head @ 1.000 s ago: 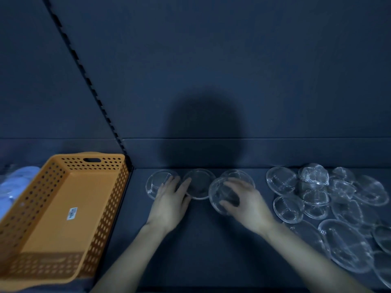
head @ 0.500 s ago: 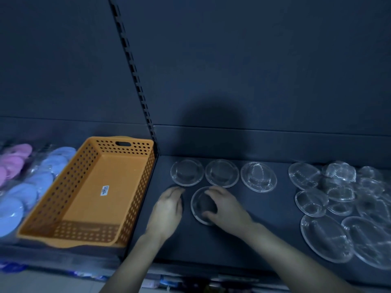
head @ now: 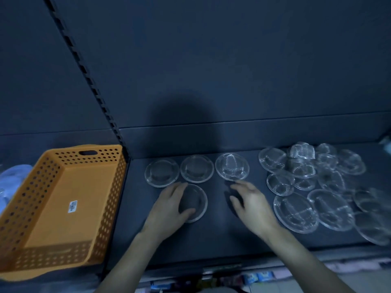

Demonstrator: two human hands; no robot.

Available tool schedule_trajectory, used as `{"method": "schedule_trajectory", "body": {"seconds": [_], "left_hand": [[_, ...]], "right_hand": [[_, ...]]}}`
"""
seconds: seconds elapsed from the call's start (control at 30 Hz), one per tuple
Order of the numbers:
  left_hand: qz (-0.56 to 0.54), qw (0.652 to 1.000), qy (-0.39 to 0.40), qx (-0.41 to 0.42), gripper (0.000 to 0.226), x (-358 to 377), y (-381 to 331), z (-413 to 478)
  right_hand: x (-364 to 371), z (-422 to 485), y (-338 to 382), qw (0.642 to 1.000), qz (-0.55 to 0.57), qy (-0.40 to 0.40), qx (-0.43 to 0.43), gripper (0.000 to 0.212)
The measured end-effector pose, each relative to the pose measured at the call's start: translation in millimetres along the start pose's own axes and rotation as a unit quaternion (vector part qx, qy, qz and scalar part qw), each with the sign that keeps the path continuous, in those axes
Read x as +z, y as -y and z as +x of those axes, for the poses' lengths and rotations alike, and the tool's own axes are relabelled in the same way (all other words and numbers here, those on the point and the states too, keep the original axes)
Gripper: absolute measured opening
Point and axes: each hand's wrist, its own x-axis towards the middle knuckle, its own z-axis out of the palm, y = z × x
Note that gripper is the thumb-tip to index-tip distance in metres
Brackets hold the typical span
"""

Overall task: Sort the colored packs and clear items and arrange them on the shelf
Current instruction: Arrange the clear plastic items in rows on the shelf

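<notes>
Now grip of left hand (head: 169,210) round clear lid (head: 197,199); right hand (head: 251,206) loosely spread.

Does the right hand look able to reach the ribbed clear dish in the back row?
Probably yes: the right hand is open, empty and close to the ribbed clear dish, only shelf between.

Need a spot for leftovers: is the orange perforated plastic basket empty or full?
Empty: the orange perforated plastic basket shows only its bare floor and a small white sticker.
</notes>
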Motion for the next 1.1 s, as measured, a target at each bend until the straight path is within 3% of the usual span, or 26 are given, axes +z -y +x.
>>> {"method": "schedule_trajectory", "body": {"seconds": [0.27,0.4,0.67,0.93,1.1], "left_hand": [[0.003,1.0,-0.022,0.001,0.064,14,-9,13],[0.011,1.0,-0.027,-0.001,0.065,18,-8,13],[-0.01,0.999,-0.039,-0.017,0.064,14,-11,11],[-0.018,0.997,-0.059,-0.036,0.064,2,1,0],[-0.017,0.995,-0.074,-0.059,0.063,-9,12,-10]], "right_hand": [[-34,-25,-56,0.983,-0.125,-0.107,0.08,0.021],[-34,-36,-75,0.965,-0.186,-0.064,0.171,0.027],[-41,-30,-61,0.965,-0.143,0.007,0.219,0.049],[-26,-8,-12,0.988,0.033,0.054,0.144,0.058],[1,1,16,0.996,-0.018,0.081,0.045,0.055]]}}
